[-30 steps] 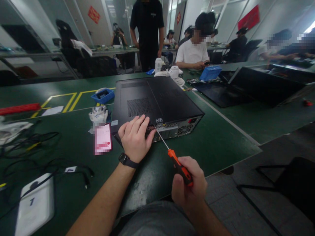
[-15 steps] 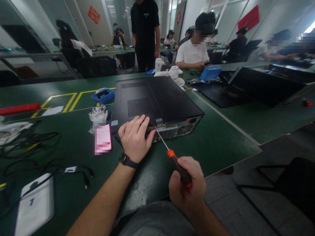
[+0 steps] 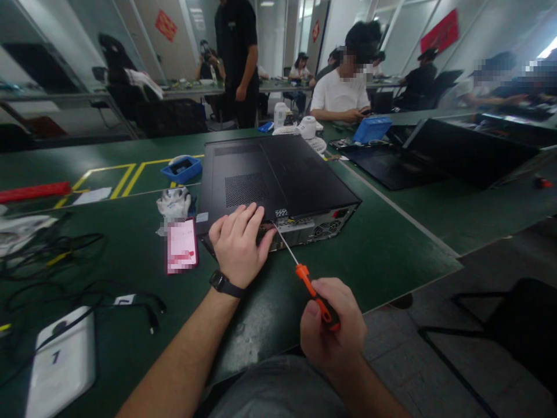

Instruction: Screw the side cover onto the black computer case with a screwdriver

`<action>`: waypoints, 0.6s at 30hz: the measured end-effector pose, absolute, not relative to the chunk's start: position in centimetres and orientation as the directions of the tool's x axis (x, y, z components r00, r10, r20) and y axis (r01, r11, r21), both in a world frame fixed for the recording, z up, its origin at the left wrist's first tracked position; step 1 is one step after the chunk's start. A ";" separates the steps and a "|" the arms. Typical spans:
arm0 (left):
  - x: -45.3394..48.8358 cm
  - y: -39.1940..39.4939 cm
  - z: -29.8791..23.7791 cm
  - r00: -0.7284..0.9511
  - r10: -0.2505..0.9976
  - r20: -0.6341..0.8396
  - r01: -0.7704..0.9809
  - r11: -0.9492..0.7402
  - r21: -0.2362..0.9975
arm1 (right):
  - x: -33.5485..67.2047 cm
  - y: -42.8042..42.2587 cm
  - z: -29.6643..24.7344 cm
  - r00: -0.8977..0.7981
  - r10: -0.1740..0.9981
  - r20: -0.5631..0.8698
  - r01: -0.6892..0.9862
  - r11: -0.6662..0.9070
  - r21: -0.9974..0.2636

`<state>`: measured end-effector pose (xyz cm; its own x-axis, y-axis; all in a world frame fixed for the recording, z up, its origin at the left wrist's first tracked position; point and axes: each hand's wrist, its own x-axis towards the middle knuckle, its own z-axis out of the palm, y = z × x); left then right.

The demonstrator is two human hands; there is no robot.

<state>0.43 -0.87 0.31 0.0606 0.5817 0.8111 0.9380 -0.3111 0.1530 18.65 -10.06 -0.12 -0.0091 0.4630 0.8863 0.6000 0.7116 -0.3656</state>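
Observation:
A black computer case (image 3: pixel 278 177) lies flat on the green table (image 3: pixel 383 255), its rear panel facing me. My left hand (image 3: pixel 238 242) rests on the case's near edge, fingers curled over the lid and rear corner. My right hand (image 3: pixel 333 328) is closed around the orange and black handle of a screwdriver (image 3: pixel 304 276). The thin shaft runs up and left, and its tip meets the rear panel just beside my left fingers. A dark watch sits on my left wrist.
A pink phone (image 3: pixel 181 245) and crumpled gloves (image 3: pixel 174 203) lie left of the case, a blue tray (image 3: pixel 181 169) behind them. Cables (image 3: pixel 52 261) and a white device (image 3: pixel 61 360) are at the near left. Dark panels (image 3: pixel 435 154) and seated people fill the right; a person in black stands behind.
My right hand's grip on the screwdriver handle has turned slightly, with the tip staying on the rear panel. The standing person in the background has stepped to the left.

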 end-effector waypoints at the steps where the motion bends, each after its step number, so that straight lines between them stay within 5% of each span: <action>1: 0.4 -0.9 0.3 0.061 0.582 0.811 0.938 -0.311 0.152 | 18.7 -10.1 -0.2 -0.001 0.468 0.884 0.616 0.696 -0.368; 18: 0.4 -0.8 0.2 0.057 0.584 0.810 0.933 -0.319 0.164 | 18.8 -10.1 -0.5 0.022 0.482 0.876 0.596 0.697 -0.399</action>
<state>0.39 -0.81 0.21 0.0573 0.5842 0.8096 0.9334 -0.3190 0.1642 18.77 -10.05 -0.51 0.0216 0.4822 0.8758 0.5957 0.6973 -0.3987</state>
